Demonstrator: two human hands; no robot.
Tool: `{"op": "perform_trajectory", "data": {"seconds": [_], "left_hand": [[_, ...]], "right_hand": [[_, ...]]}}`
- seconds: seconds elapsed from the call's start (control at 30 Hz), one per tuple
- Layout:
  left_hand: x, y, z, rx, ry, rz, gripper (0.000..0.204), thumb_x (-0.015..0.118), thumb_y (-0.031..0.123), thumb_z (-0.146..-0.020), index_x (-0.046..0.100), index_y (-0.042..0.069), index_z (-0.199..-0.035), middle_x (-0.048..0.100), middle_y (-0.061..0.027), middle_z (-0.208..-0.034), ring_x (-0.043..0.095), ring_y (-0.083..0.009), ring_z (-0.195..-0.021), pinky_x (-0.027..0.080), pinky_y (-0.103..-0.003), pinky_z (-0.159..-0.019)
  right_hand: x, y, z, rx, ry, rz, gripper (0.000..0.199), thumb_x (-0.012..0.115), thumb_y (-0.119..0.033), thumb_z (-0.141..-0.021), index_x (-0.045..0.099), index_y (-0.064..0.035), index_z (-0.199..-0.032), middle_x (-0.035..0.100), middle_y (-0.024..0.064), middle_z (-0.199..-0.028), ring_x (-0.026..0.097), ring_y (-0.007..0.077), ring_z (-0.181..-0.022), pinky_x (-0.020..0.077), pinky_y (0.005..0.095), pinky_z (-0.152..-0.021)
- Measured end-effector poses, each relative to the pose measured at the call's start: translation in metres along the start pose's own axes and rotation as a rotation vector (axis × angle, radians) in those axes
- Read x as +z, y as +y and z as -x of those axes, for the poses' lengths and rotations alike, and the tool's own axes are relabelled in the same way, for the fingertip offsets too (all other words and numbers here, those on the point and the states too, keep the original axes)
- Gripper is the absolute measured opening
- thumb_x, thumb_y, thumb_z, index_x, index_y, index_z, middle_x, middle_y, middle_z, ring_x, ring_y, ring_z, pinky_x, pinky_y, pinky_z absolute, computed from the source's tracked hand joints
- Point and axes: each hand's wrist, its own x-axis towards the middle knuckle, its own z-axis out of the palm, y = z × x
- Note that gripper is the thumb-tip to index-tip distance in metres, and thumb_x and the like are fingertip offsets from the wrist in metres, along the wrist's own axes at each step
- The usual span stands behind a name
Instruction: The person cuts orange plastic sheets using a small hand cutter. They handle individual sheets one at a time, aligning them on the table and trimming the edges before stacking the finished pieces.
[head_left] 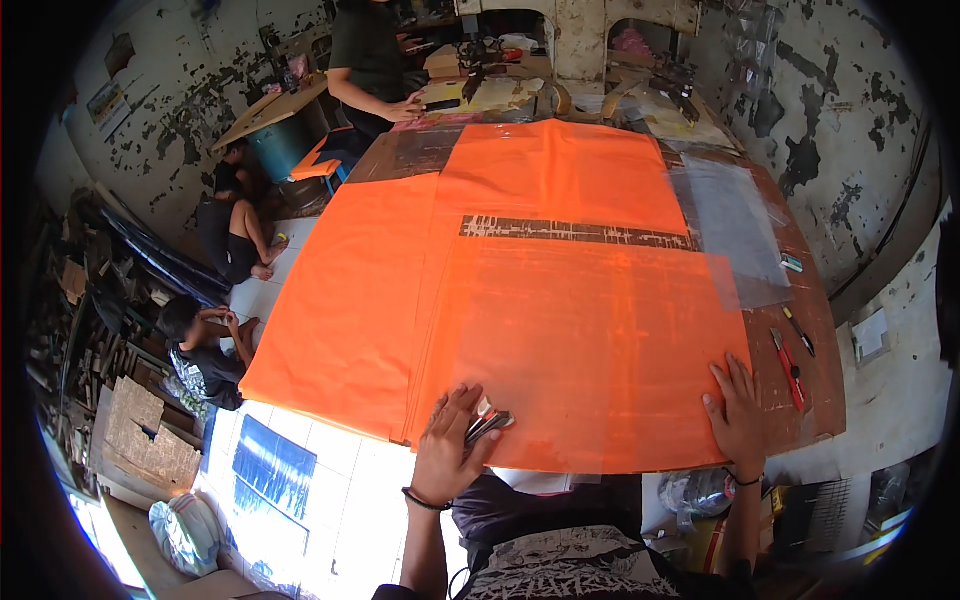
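Note:
A thin orange sheet (590, 340) lies at the near edge of the table, covered by or looking like a translucent layer. My left hand (448, 448) rests at its near left corner, fingers curled round a small silver metal hand tool (487, 424), perhaps a stapler; the palm hides part of it. Flat on the near right edge of the sheet is my right hand (738, 415), fingers spread and holding nothing. Another orange sheet (345, 300) spreads to the left, and a third orange piece (570, 175) lies farther back. A brown strip of tabletop (575, 233) shows between the pieces.
Right of the sheets lie clear plastic (735, 225), a red-handled cutter (789, 372), a pen (798, 332) and a small green-and-white item (792, 262). A person (365, 75) stands at the far end; others (205, 345) sit on the floor at left. A machine (580, 45) stands behind.

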Motion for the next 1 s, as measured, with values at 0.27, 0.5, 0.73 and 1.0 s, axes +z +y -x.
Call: {"op": "perform_trajectory", "data": {"seconds": [0.27, 0.5, 0.73, 1.0], "left_hand": [[0.006, 0.002, 0.003, 0.039, -0.018, -0.009, 0.044, 0.061, 0.025, -0.081, 0.052, -0.004, -0.112, 0.051, -0.0169, -0.122, 0.044, -0.0358, -0.117, 0.03, -0.045, -0.101], [0.002, 0.004, -0.002, 0.045, -0.023, -0.012, 0.044, 0.061, 0.026, -0.081, 0.051, -0.004, -0.113, 0.052, -0.0169, -0.12, 0.045, -0.0359, -0.116, 0.032, -0.045, -0.1], [0.004, 0.0, -0.002, 0.046, -0.017, -0.003, 0.045, 0.061, 0.026, -0.081, 0.051, -0.004, -0.113, 0.052, -0.0171, -0.12, 0.046, -0.0364, -0.116, 0.032, -0.045, -0.1], [0.006, -0.003, -0.003, 0.057, -0.011, -0.02, 0.045, 0.06, 0.027, -0.081, 0.051, -0.003, -0.114, 0.052, -0.0168, -0.12, 0.045, -0.0364, -0.116, 0.032, -0.046, -0.1]], "right_hand": [[0.0, 0.011, -0.003, -0.012, 0.017, -0.014, 0.045, 0.048, -0.032, -0.088, 0.046, -0.0076, -0.125, 0.035, 0.0161, -0.136, 0.03, 0.0321, -0.128, 0.0147, 0.0461, -0.108], [-0.003, 0.015, -0.007, -0.007, 0.025, -0.036, 0.043, 0.049, -0.028, -0.087, 0.047, -0.0055, -0.124, 0.035, 0.0169, -0.136, 0.029, 0.0329, -0.128, 0.0158, 0.0445, -0.108], [0.0, 0.017, -0.008, -0.013, 0.05, -0.01, 0.043, 0.05, -0.03, -0.087, 0.048, -0.007, -0.122, 0.038, 0.0163, -0.134, 0.032, 0.0319, -0.126, 0.0157, 0.0455, -0.108], [-0.001, 0.016, -0.009, -0.01, 0.055, -0.012, 0.043, 0.05, -0.03, -0.086, 0.048, -0.0068, -0.122, 0.037, 0.0155, -0.135, 0.031, 0.0318, -0.127, 0.0154, 0.0463, -0.108]]}}
